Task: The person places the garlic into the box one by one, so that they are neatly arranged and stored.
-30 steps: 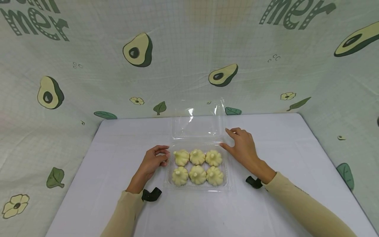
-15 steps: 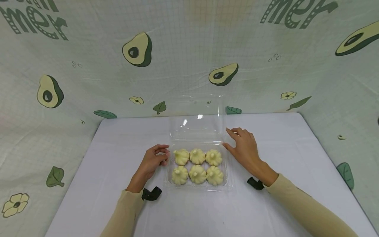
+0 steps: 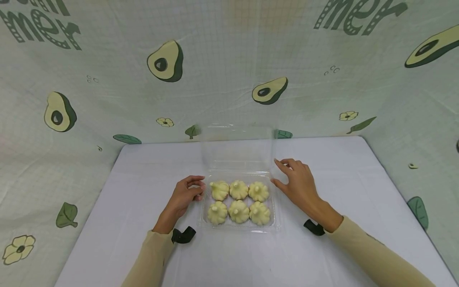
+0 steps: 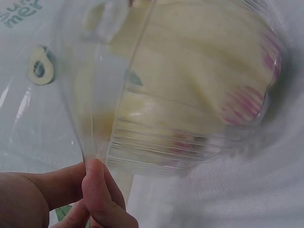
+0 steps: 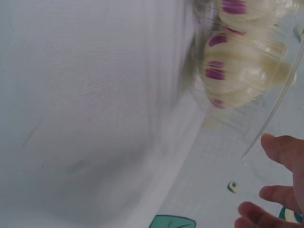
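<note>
A clear plastic clamshell box lies on the table in the head view, its lid raised at the far side. Inside sit several pale garlic bulbs in two rows; purple streaks show low on the bulbs in the right wrist view. My left hand pinches the box's left rim between thumb and fingers, seen close up in the left wrist view. Beside the back right corner, my right hand has its fingers extended and spread, the thumb tip right at the rim.
A white cloth covers the table. Behind it and along both sides hangs a pale curtain printed with avocados and leaves. Black camera mounts are on both wrists.
The raised lid has tilted forward and looks wider, its glare faded. My right hand has shifted slightly right and nearer. My left hand and the garlic bulbs stay in place.
</note>
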Demonstrator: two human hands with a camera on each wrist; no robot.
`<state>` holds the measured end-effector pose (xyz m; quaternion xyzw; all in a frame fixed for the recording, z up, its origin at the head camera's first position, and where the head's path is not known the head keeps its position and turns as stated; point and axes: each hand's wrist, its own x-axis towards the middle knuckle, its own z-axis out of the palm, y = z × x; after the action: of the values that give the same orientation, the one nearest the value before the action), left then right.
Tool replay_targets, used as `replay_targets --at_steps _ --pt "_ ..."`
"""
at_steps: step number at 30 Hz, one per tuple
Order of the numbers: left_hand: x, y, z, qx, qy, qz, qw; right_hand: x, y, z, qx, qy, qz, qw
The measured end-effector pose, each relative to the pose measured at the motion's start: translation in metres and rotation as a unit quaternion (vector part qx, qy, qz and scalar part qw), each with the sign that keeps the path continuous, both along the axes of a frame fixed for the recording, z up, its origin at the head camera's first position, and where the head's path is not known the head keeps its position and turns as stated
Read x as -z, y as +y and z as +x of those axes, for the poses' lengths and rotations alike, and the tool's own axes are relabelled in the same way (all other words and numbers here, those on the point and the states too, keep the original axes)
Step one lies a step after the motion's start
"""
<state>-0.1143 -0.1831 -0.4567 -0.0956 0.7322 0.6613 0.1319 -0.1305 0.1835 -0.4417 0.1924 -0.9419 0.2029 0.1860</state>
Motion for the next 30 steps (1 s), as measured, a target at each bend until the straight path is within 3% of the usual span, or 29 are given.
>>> replay_targets --at_steps 16,30 --pt "0.000 -0.001 0.001 0.009 0.005 0.014 0.9998 0.005 0.008 0.014 -0.033 0.014 -0.019 0.9992" --pt "0.006 -0.003 -0.001 0.009 -0.021 0.057 0.9981 0.009 0.014 0.020 -0.058 -0.004 -0.020 0.9981"
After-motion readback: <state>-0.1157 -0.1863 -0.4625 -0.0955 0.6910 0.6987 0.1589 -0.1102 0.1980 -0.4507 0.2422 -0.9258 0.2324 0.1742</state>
